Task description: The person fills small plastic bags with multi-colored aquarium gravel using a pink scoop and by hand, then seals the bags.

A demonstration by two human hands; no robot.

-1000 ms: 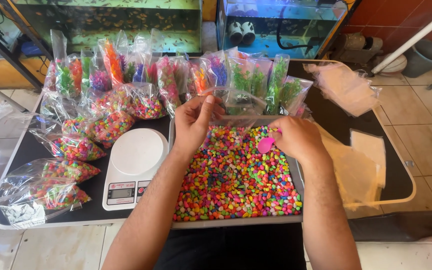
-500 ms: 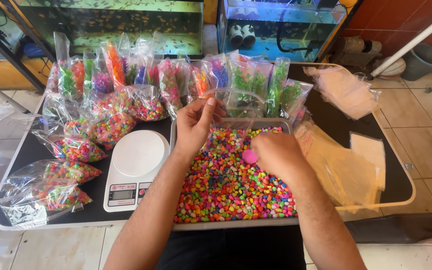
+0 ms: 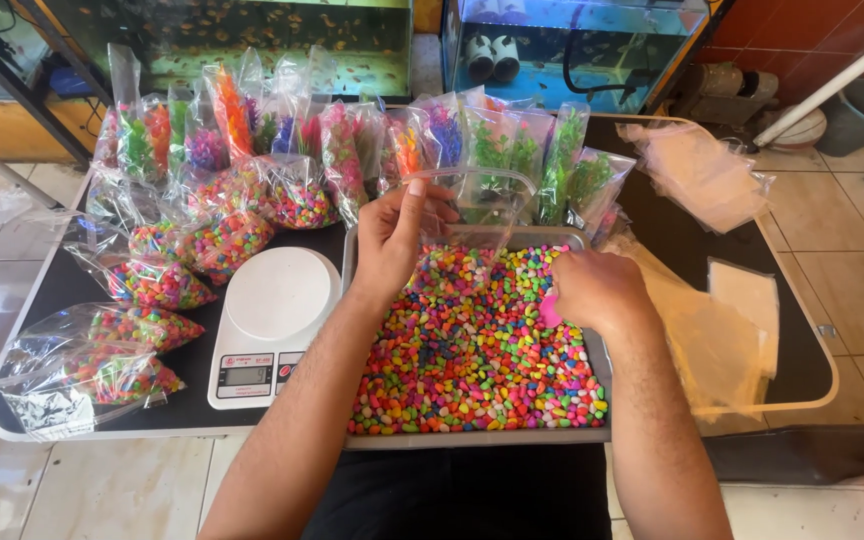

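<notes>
My left hand (image 3: 394,243) holds up an empty clear plastic bag (image 3: 472,205) by its rim, above the far end of a grey tray (image 3: 472,437) filled with small multicoloured pebbles (image 3: 472,350). My right hand (image 3: 597,290) is closed on a pink scoop (image 3: 549,310), whose edge shows under the fingers, low over the pebbles at the tray's right side. A white digital kitchen scale (image 3: 272,320) stands just left of the tray.
Several filled pebble bags (image 3: 152,280) lie to the left and behind the scale. Bags with plastic plants (image 3: 492,150) stand in a row at the back. A stack of empty clear bags (image 3: 697,170) lies at the right. Aquariums stand behind the black table (image 3: 52,290).
My right hand with the pink scoop moved down from near the bag's mouth to the pebbles. The left hand kept the bag up in about the same place.
</notes>
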